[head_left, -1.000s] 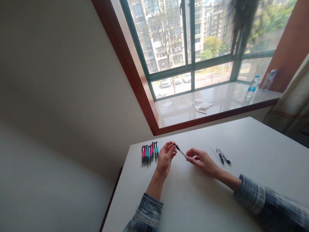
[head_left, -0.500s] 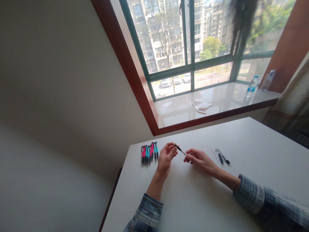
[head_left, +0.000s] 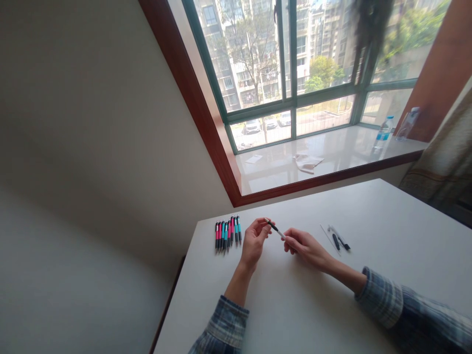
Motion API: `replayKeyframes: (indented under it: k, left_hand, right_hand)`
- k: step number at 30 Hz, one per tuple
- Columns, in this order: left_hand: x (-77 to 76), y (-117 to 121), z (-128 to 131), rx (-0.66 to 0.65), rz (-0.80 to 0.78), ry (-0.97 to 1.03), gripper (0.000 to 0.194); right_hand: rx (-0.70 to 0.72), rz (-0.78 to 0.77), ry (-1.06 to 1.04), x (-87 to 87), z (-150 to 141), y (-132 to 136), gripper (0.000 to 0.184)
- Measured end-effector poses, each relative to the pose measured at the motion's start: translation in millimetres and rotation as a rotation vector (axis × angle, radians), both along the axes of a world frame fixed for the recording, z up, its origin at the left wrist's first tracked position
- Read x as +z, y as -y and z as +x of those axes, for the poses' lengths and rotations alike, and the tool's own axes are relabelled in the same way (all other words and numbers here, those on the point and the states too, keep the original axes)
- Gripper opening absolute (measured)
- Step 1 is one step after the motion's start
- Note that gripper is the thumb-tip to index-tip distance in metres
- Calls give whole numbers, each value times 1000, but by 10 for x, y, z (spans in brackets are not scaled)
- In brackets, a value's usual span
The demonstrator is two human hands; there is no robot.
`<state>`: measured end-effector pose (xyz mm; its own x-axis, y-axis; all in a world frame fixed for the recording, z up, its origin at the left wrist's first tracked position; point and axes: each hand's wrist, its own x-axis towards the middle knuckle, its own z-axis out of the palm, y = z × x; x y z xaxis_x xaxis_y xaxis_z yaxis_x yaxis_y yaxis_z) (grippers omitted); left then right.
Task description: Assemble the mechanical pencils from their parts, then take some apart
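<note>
Black and white, the slim pen (head_left: 276,229) lies across the gap between my hands, its tip pointing away from me. My left hand (head_left: 254,242) pinches the black end between thumb and fingertips, and my right hand (head_left: 304,248) pinches the white end, with the other fingers loosely curled. Blue plaid cuffs (head_left: 225,324) show at my wrists. Just past my left hand, a tight row of pink and teal pens (head_left: 227,235) lies side by side on the white table (head_left: 372,211). Right of my right hand lie a thin clear strip and black pen parts (head_left: 338,241). Beyond the table, a water bottle (head_left: 383,132) and a crumpled white cloth (head_left: 308,163) sit on the windowsill (head_left: 339,147).
</note>
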<state>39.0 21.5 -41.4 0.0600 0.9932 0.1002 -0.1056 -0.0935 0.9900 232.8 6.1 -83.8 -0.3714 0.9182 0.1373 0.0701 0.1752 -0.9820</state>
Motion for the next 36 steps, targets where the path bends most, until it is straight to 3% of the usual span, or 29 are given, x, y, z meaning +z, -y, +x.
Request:
replayKeyframes:
  k: [10,15,22,30,36]
  left_hand:
    - [-31,42,63,12,-97,122,32]
    - [-44,38,84,49,-117,120,37]
    - [12,105,132,-23,-178,182,52]
    - [-25,105,158,-39,-211,297,35]
    - [3,104,125,-49,-245,327,36]
  right_hand:
    - [5,-61,-66,-15,-9,2,40]
    - [38,-166,-174,-47,-32,22,44]
    - [103,-236,-283,-28,-74,41,45]
    - [131,-327,-384,47,-72,87,42]
    - [132,-421,-436,70,-40,98,42]
